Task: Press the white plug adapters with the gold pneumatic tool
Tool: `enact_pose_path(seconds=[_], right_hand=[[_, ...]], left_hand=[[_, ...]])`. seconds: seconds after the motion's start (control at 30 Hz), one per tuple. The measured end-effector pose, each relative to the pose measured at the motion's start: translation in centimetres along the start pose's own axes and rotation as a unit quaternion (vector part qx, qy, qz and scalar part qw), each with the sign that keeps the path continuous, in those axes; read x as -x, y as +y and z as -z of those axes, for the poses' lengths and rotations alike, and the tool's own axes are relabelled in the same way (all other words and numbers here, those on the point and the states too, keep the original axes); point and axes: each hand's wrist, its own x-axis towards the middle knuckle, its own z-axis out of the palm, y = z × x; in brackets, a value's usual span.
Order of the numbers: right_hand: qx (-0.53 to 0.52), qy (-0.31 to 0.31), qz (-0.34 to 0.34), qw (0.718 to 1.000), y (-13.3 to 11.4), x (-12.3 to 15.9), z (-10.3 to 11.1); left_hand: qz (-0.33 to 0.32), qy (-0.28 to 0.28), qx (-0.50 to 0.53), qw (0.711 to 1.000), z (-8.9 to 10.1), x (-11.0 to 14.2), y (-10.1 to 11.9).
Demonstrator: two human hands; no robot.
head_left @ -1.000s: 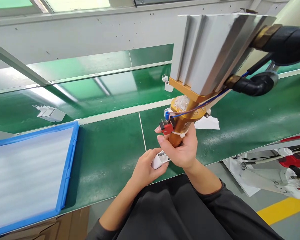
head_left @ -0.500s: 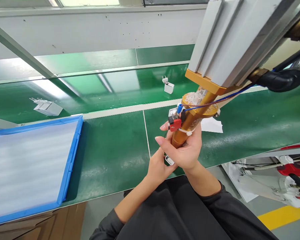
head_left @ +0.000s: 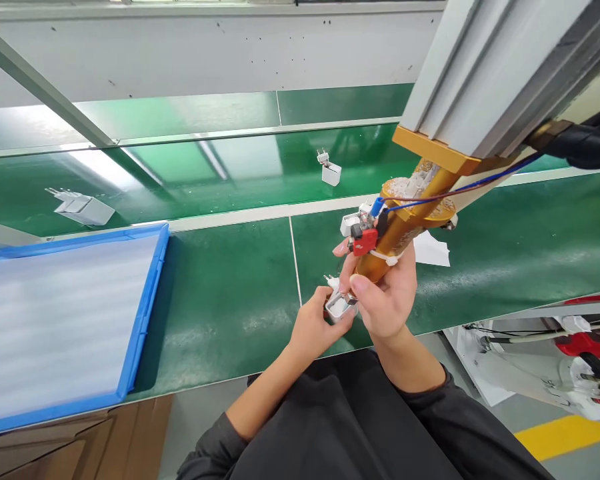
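Observation:
My left hand point(head_left: 313, 327) grips a small white plug adapter case point(head_left: 334, 311) with its open side up. Metal pins show at the case's far end. My right hand point(head_left: 397, 303) is wrapped around the lower part of a gold-coloured metal dispensing tool point(head_left: 397, 230), which hangs tilted. Its silver tip point(head_left: 351, 299) is at the right side of the case; whether they touch I cannot tell. A red switch point(head_left: 365, 243) with blue and brown wires is strapped to the tool. Just behind it lies another white adapter point(head_left: 349, 224), partly covered.
Two white adapters, one left point(head_left: 85, 208) and one middle point(head_left: 331, 174), lie on the green strip at the back. A blue tray point(head_left: 139, 320) with a white lining is on the left. White paper point(head_left: 431, 250) lies right of my hand. A large aluminium profile point(head_left: 485, 73) hangs overhead.
The gold tool and my right hand have shifted right in view. More of the white case in my left hand shows now, its open side and pins included.

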Motion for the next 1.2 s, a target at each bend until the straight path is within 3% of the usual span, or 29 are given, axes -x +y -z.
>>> enact_pose_path(seconds=[0.23, 0.33, 0.5, 0.57, 0.63, 0.73, 0.87, 1.03, 1.1, 1.2], right_hand=[[0.044, 0.074, -0.008, 0.996, 0.1, 0.0, 0.8], [0.064, 0.092, 0.003, 0.994, 0.4, -0.1, 1.4], [0.059, 0.101, 0.001, 0.993, 0.9, 0.0, 2.2], [0.051, 0.097, 0.0, 0.994, 0.9, 0.0, 2.3], [0.049, 0.095, -0.002, 0.994, 0.9, 0.0, 2.4], [0.045, 0.1, -0.005, 0.994, 1.0, 0.0, 2.4], [0.047, 0.101, -0.009, 0.994, 1.1, 0.2, 2.5], [0.052, 0.103, -0.017, 0.993, 1.0, 0.3, 2.7], [0.046, 0.102, -0.021, 0.994, 1.0, 0.3, 2.8], [0.036, 0.108, -0.033, 0.993, 1.0, 0.3, 3.0]], left_hand=[[0.064, -0.069, 0.081, 0.992, 5.3, 1.1, -0.8], [0.065, -0.048, 0.033, 0.996, 7.1, 1.7, -1.2], [0.045, 0.059, -0.162, 0.984, 9.2, 1.9, -2.6], [0.07, 0.059, -0.18, 0.979, 10.0, 1.8, -3.2], [0.099, 0.025, -0.148, 0.984, 10.7, 1.5, -3.6], [0.117, -0.005, -0.068, 0.991, 10.8, 0.4, -3.9], [0.092, 0.046, -0.022, 0.994, 9.6, -1.2, -4.5], [-0.04, 0.138, -0.185, 0.972, 9.1, -0.8, -4.8], [-0.089, 0.123, -0.27, 0.951, 9.4, 0.0, -4.3], [-0.105, 0.1, -0.343, 0.928, 9.5, 1.2, -3.5]])
